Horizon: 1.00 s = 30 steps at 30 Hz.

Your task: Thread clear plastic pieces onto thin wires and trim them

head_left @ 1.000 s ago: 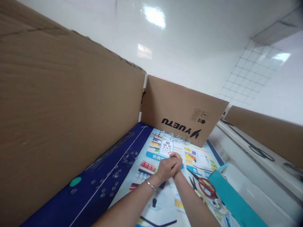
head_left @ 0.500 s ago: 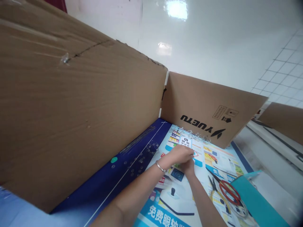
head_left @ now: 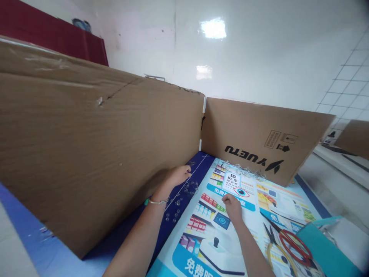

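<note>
My left hand [head_left: 178, 175] reaches over the dark blue strip beside the left cardboard wall, its fingers closed near some thin wire-like pieces [head_left: 191, 164]; what it holds is too small to tell. Small clear round beads [head_left: 173, 211] and a clear ring-shaped cluster [head_left: 190, 187] lie on the strip near that hand. Above the printed mat [head_left: 207, 231], just below the eye picture, is my right hand [head_left: 232, 206], with its fingers curled together. Anything between those fingers is too small to make out.
Cardboard panels [head_left: 248, 130] stand at the left and back. Clear pieces [head_left: 245, 169] lie along the back panel's foot. Red-handled scissors [head_left: 295, 244], yellow-handled pliers [head_left: 278, 254] and a teal folder-like item [head_left: 328, 246] are at the right.
My hands were together over the mat and are now apart. The left has moved left to the blue strip; the right stays over the mat, slightly lower. The camera view has shifted.
</note>
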### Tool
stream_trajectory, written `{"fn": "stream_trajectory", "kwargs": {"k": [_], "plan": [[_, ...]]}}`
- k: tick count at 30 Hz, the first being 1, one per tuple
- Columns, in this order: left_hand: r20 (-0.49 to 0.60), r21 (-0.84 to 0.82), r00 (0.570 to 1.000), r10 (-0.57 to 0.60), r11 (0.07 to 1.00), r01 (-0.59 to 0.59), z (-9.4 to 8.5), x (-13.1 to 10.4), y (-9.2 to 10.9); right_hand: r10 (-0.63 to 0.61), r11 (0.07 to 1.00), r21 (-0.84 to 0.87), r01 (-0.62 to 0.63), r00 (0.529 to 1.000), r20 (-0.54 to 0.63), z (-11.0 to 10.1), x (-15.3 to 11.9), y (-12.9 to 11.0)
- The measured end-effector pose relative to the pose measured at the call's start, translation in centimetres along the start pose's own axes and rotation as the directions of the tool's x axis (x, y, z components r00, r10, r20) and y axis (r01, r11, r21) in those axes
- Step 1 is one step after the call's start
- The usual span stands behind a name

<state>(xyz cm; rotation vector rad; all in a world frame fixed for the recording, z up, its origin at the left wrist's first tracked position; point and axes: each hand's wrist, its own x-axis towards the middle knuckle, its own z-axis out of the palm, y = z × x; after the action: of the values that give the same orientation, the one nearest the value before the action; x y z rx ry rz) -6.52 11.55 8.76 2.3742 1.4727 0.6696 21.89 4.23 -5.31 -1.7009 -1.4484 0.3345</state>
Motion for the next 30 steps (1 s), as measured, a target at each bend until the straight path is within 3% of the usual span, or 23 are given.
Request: {"fn": "stream_trajectory", "kwargs": {"k": [5,14,25,30], "plan": [[0.066,0.047,0.991,-0.114,0.993,0.111,1.1,-0.1,-2.8,-0.010,1.000,0.010,0.010,1.000,0.028,-0.2,0.1,-0.1],[0.103,0.077,0.987,-0.127,0.990,0.119,5.6,1.3,-3.7,-0.006,1.000,0.017,0.005,0.997,0.079,-0.2,0.2,0.0],[0.033,0.074,0.998,-0.057,0.996,0.054,8.0,1.2,-2.1,0.000,0.994,0.105,-0.008,0.997,0.076,-0.3,0.1,-0.4],[0.008,0.016,1.000,0.006,1.000,-0.006,8.7,1.0,0.3,0.024,0.978,0.205,-0.031,0.999,0.034,-0.3,0.2,-0.2]]}}
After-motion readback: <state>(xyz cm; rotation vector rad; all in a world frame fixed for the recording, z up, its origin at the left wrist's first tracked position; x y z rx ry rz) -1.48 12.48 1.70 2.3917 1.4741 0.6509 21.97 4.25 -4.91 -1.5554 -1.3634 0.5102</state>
